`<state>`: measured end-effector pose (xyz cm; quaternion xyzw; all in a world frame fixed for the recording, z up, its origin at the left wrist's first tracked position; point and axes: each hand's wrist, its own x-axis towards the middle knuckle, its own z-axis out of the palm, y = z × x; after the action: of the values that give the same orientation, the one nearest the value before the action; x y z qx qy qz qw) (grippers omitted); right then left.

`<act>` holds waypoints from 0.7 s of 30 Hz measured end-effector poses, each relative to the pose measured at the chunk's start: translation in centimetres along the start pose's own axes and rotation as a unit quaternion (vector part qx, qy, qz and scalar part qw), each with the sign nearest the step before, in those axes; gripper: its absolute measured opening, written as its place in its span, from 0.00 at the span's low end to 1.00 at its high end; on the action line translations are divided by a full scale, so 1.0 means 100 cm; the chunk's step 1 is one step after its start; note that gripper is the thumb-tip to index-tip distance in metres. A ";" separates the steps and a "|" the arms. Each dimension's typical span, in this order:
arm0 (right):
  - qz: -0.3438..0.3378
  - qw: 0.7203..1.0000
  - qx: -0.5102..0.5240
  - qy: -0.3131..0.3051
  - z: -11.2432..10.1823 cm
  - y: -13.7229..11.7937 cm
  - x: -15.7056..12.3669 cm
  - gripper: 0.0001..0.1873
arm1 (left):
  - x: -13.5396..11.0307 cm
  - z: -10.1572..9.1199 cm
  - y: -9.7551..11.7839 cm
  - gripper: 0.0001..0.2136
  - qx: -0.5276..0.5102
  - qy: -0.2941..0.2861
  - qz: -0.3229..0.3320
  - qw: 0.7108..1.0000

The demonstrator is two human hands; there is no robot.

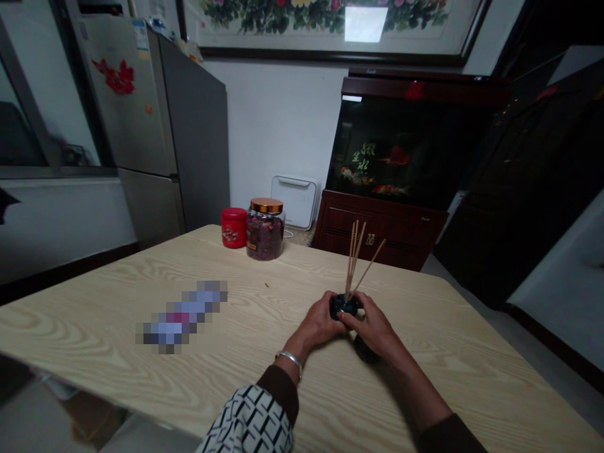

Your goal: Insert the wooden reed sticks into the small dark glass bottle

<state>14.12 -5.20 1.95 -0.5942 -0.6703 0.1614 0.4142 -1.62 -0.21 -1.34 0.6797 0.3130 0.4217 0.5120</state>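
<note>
A small dark round holder (343, 307), with several thin wooden sticks (357, 255) rising from it at slight angles, is gripped between the left hand (317, 324) and the right hand (372, 327). The fingers are closed narrowly around it, over the worktop (264, 302). A dark round object (365, 350) is located just below the right fingers. Left of the fingers, a blurred item (182, 318) is laid on the worktop. Farther ahead, a red tin (233, 228) is placed beside a copper-lidded glass jar (265, 229). Beyond the fingers, a fish tank (391, 151) is positioned.
</note>
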 end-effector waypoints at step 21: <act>0.100 0.978 -0.185 -0.008 0.009 0.026 0.081 0.29 | 0.006 -0.017 -0.015 0.17 0.106 0.129 -0.007 0.986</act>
<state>15.56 3.19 2.55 -0.7230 -0.6294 0.0799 0.2733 -2.88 1.53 -2.45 0.6675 0.4242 0.4669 0.3957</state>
